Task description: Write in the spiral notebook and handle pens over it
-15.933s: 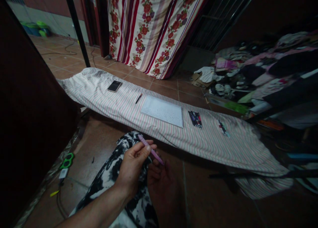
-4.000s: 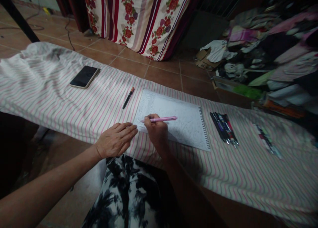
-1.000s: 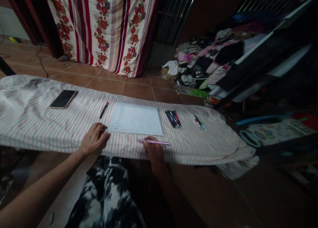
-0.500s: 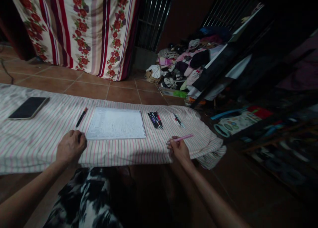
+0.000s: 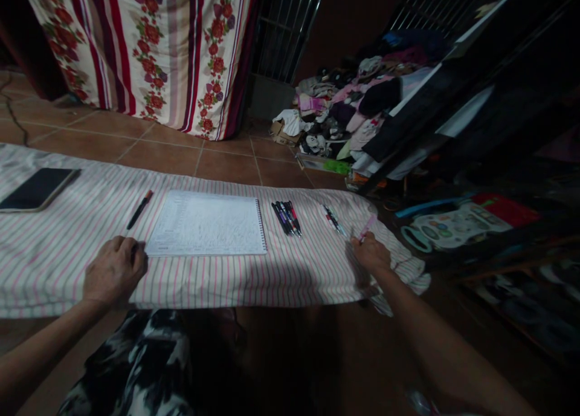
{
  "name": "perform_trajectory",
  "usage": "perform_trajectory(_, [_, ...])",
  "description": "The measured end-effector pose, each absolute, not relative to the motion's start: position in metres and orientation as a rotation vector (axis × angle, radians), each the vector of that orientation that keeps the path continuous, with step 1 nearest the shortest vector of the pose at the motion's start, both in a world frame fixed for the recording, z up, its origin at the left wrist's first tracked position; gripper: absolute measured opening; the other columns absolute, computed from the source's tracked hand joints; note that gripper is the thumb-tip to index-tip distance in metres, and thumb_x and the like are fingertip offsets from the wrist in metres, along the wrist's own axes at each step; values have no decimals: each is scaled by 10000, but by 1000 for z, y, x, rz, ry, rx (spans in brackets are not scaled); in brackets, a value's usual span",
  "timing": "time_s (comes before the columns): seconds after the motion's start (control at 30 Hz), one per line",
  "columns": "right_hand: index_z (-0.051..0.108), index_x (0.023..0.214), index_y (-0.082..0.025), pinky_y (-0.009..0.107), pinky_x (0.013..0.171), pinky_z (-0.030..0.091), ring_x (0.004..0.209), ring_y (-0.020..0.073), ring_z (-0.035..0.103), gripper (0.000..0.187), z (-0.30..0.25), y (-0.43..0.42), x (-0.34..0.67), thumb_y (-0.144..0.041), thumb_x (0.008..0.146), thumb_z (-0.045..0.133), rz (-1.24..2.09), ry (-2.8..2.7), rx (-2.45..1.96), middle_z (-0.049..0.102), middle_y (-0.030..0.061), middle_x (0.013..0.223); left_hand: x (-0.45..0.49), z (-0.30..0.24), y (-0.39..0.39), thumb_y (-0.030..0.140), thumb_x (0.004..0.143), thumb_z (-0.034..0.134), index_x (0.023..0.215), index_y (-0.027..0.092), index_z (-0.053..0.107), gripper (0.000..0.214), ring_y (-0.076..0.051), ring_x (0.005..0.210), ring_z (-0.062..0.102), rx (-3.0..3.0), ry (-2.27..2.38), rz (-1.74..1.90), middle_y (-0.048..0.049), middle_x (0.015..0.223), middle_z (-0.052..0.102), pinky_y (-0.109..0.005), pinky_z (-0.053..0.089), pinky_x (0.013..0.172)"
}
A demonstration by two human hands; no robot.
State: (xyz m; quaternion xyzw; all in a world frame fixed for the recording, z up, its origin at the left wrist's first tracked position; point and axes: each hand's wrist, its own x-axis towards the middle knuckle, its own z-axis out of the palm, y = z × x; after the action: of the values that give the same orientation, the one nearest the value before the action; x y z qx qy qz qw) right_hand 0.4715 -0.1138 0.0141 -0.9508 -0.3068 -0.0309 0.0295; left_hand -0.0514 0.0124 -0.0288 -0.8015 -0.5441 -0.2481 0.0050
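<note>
My right hand (image 5: 372, 251) is closed on a pink pen (image 5: 368, 227), low over the cloth near the right end of the table. Just left of it lie a few light-coloured pens (image 5: 333, 219). Farther left, a bundle of several dark pens (image 5: 286, 218) rests beside the spiral-bound notebook (image 5: 208, 222), which lies with a written page up. My left hand (image 5: 115, 267) rests with curled fingers at the notebook's lower left corner; what is under its fingers, if anything, is hidden. Above that hand lies a black pen with an orange end (image 5: 139, 210).
A striped cloth (image 5: 190, 280) covers the long low table. At the far left lies a dark tablet or phone (image 5: 38, 189). Behind hang a floral curtain (image 5: 176, 53) and, to its right, a heap of clothes (image 5: 348, 101). A dark slanted frame (image 5: 408, 120) stands at the right.
My right hand has moved right with the pink pen, past the light-coloured pens, and lowered it toward the cloth. My left hand stays by the notebook's corner. The view has shifted slightly.
</note>
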Motion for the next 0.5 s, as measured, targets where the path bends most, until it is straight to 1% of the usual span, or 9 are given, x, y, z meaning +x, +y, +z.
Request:
perform_trajectory(0.1, [468, 1128, -40, 399, 761, 435, 962, 338, 595, 428, 9, -113, 483, -337, 823, 420, -110, -926, -2965, 622, 246, 972, -49, -27, 12, 273, 821, 350, 698, 231, 431, 153, -284, 768, 499, -2383, -1705, -652, -87, 743, 505, -398, 412, 644])
perform_trajectory(0.3, [485, 1119, -58, 356, 735, 446, 938, 303, 612, 383, -1, -108, 495, -295, 824, 425, -145, -902, -2949, 633, 218, 978, -48, -29, 14, 273, 845, 333, 752, 218, 450, 159, -274, 798, 515, -2367, -1697, -520, -97, 794, 535, -382, 429, 669])
perform_trajectory(0.4, [469, 1132, -54, 350, 724, 445, 939, 300, 610, 394, -5, -102, 501, -292, 820, 437, -166, -875, -2926, 643, 211, 956, -50, -33, 15, 288, 840, 342, 743, 215, 453, 164, -267, 791, 517, -2351, -1710, -493, -91, 791, 537, -370, 424, 653])
perform_trajectory(0.5, [461, 1134, -51, 352, 729, 443, 950, 304, 602, 417, -8, -96, 506, -304, 803, 467, -178, -846, -2901, 643, 213, 954, -50, -34, 17, 294, 820, 360, 737, 216, 468, 157, -266, 809, 521, -2367, -1722, -540, -91, 792, 538, -364, 415, 652])
